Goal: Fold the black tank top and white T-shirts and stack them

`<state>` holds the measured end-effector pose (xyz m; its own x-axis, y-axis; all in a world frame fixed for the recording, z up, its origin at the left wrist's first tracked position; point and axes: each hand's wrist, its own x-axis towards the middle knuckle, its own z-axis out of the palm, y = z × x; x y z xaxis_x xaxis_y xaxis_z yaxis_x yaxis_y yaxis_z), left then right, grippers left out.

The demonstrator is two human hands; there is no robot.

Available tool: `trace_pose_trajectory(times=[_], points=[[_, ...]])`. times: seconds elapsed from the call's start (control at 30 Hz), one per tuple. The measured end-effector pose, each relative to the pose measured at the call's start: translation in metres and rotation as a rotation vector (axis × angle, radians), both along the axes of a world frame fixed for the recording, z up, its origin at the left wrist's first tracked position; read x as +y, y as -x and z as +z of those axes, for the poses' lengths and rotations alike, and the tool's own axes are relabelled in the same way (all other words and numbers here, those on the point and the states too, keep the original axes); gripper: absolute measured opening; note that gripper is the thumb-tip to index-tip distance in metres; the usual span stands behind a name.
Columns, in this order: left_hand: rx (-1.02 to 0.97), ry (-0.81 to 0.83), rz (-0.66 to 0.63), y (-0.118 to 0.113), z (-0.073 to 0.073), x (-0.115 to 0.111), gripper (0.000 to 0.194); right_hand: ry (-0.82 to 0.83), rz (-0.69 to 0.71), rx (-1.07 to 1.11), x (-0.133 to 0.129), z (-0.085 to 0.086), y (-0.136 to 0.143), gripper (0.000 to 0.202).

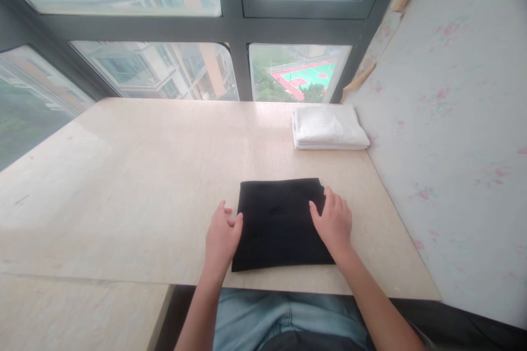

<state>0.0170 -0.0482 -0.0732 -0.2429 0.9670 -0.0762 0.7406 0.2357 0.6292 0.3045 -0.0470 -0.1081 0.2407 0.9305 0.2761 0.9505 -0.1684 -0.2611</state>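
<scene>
A black folded cloth (282, 225), roughly rectangular, lies flat on the pale tabletop (135, 192) close to its front edge. My left hand (223, 233) is at the cloth's left edge, thumb and fingers apart, with nothing seen between them. On the opposite side, my right hand (334, 220) rests at the cloth's right edge. Its thumb lies over the black fabric and its fingers are spread toward the upper right corner. Whether the fingertips press on the fabric or only hover cannot be made out.
A stack of folded white cloth (329, 127) sits at the back right, beside the flowered wall (453, 137). Grey-framed windows (236, 27) rise behind the table. A lower pale surface (74, 312) adjoins at the front left.
</scene>
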Motion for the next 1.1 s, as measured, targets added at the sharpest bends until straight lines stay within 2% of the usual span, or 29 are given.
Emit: trace_pose_trajectory(times=[0.13,0.27,0.4,0.5,0.6,0.7,0.83,0.9,0.97,1.03,1.1], points=[[-0.109,0.176,-0.058,-0.011,0.014,0.006,0.06,0.095,-0.144,-0.031,-0.015,0.004,-0.014,0.062],[-0.15,0.242,-0.122,-0.014,0.013,0.018,0.052,0.16,-0.168,0.047,-0.017,0.011,-0.019,0.053],[-0.146,0.236,-0.236,-0.013,0.012,0.019,0.047,0.203,-0.136,0.13,-0.021,0.018,-0.022,0.046],[-0.099,0.179,-0.283,-0.014,0.015,0.012,0.045,0.177,-0.103,0.208,-0.034,0.016,-0.021,0.044],[-0.153,0.175,-0.297,-0.014,0.017,0.002,0.041,0.164,-0.085,0.26,-0.05,0.009,-0.019,0.045],[-0.241,0.201,-0.281,-0.013,0.011,-0.006,0.047,0.121,-0.036,0.284,-0.058,-0.001,-0.022,0.048],[-0.388,0.153,-0.25,-0.017,0.001,-0.008,0.051,0.033,0.042,0.349,-0.05,-0.002,-0.033,0.047],[-0.502,0.13,-0.221,-0.025,0.002,-0.001,0.052,0.002,0.062,0.376,-0.037,0.007,-0.042,0.045],[-0.601,0.103,-0.2,-0.036,0.01,0.013,0.053,-0.035,0.07,0.38,-0.019,0.024,-0.051,0.043],[-0.68,0.047,-0.225,-0.052,0.023,0.035,0.053,-0.094,0.063,0.356,0.005,0.048,-0.063,0.041],[-0.739,-0.031,-0.282,-0.07,0.039,0.067,0.051,-0.16,0.04,0.316,0.035,0.076,-0.079,0.04]])
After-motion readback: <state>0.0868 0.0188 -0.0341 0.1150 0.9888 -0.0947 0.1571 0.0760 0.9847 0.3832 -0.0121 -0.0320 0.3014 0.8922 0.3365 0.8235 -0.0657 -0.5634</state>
